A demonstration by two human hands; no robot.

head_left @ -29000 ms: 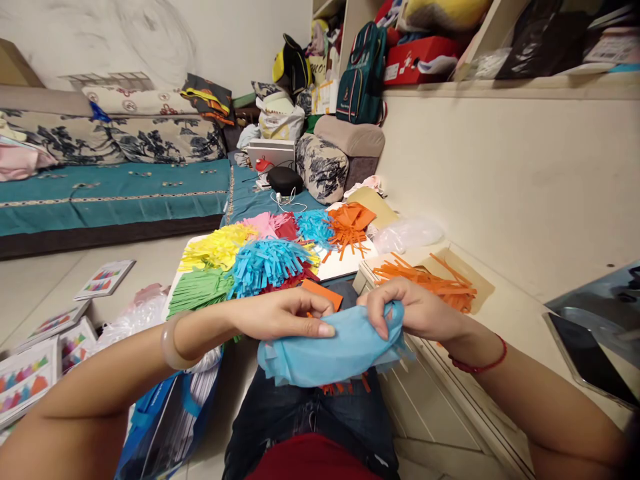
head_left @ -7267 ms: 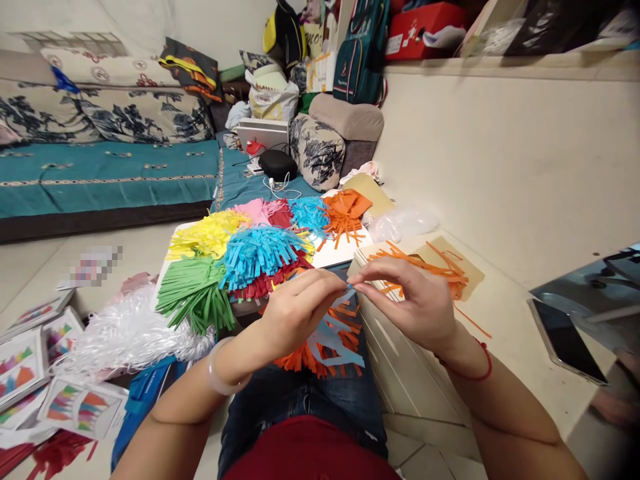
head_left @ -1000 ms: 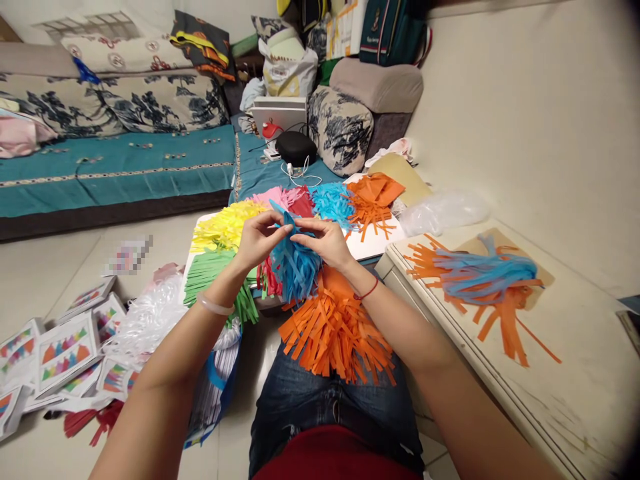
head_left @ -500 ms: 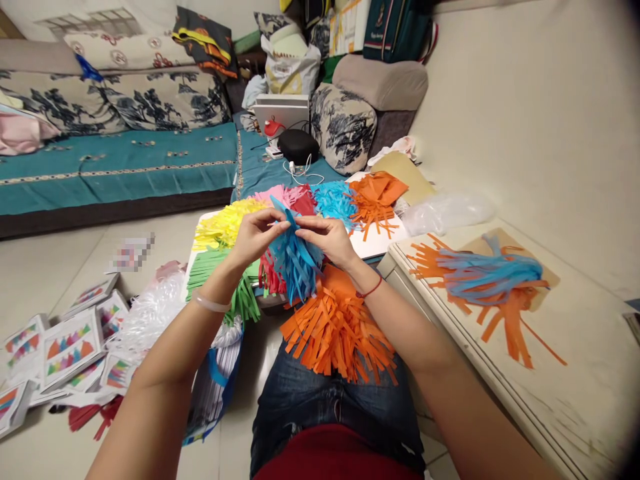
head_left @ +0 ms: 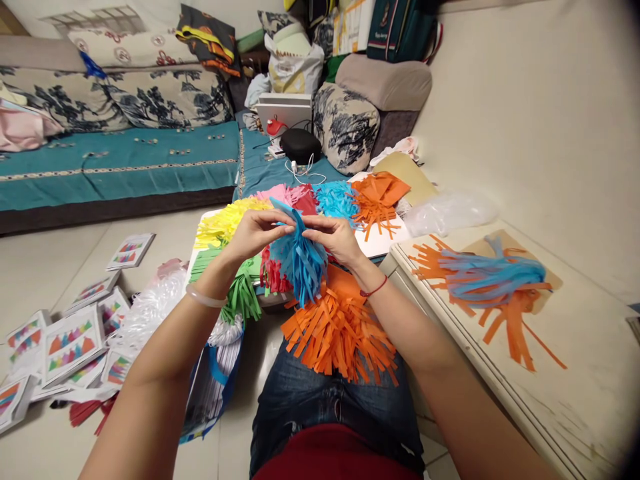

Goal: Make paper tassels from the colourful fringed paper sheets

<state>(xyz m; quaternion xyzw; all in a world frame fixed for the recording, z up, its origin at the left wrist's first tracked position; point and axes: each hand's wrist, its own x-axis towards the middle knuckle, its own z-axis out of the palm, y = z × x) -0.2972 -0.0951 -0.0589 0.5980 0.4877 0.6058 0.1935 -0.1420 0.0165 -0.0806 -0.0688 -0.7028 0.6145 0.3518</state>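
Both hands pinch a blue fringed paper tassel (head_left: pixel 303 267) near its top, and its cut strips hang down between them. My left hand (head_left: pixel 263 233) is closed on the left side of the uncut band. On the other side, my right hand (head_left: pixel 333 237) is closed with thumb and fingers on the band. Below the blue paper, an orange paper fringe (head_left: pixel 340 333) is draped over my lap. Behind the hands lie yellow fringe (head_left: pixel 230 223), green fringe (head_left: pixel 243 293), red fringe (head_left: pixel 274 272), pink fringe (head_left: pixel 283 195), more blue fringe (head_left: pixel 336 200) and orange fringe (head_left: pixel 380 197).
On the right, a cream cabinet top (head_left: pixel 575 400) bears blue tassel strips (head_left: pixel 495 273) over orange ones. Packaged tassel sets (head_left: pixel 73 343) and clear plastic bags (head_left: pixel 150 313) lie on the floor at left. A blue-rimmed bag (head_left: pixel 213 380) stands beside my legs. A teal sofa (head_left: pixel 125 163) is behind.
The blue tassel and both hands have shifted slightly right, and the tassel's strips have turned and spread a little. Both hands keep their pinch on its top band.
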